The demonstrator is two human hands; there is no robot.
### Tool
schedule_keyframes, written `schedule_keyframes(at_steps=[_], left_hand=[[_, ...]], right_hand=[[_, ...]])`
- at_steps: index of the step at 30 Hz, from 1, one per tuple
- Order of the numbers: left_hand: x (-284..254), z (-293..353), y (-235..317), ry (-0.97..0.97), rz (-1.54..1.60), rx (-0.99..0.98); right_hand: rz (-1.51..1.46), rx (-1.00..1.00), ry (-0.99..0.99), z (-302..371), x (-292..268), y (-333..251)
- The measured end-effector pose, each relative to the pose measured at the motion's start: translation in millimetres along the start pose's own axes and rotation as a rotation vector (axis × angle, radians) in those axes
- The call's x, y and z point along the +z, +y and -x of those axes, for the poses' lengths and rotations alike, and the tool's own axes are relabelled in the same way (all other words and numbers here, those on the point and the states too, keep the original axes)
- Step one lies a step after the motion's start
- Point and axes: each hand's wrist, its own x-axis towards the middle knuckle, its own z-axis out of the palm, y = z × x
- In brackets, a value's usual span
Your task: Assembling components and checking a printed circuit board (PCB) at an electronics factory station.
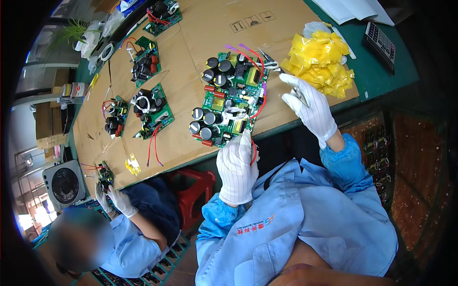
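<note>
Green circuit boards [224, 102] with black capacitors, red and yellow parts and red wires lie close together on the cardboard in front of me; I cannot tell whether they are joined. My left hand [236, 169], in a white striped glove, has its fingers closed at the near right corner of the boards, a red wire [254, 155] hanging beside it. To the right, my gloved right hand [312, 109] is raised off the boards. Its fingers curl together around a small dark thing I cannot make out, just below a heap of yellow film pieces [322, 62].
Several more circuit boards [155, 112] lie to the left on the cardboard sheet [191, 28]. A calculator [380, 46] and papers [348, 8] are at the far right. At the left, a co-worker's gloved hands [121, 202] are near another board [106, 175]; a red stool [198, 190] stands between us.
</note>
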Motion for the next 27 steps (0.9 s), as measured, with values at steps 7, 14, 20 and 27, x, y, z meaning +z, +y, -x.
schedule_keyframes(at_steps=[7,14,20,27], left_hand=[[-35,7,-57,-0.140,0.182,0.191],[-55,28,-63,0.212,-0.235,0.016],[-38,32,-24,0.129,-0.016,0.317],[-23,27,-32,0.020,-0.189,-0.046]], right_hand=[[0.194,-0.162,0.030,3,1,-22],[0.319,-0.267,-0.038,25,-1,-1],[0.428,-0.428,-0.045,22,13,12],[0.480,-0.485,-0.032,26,12,8]])
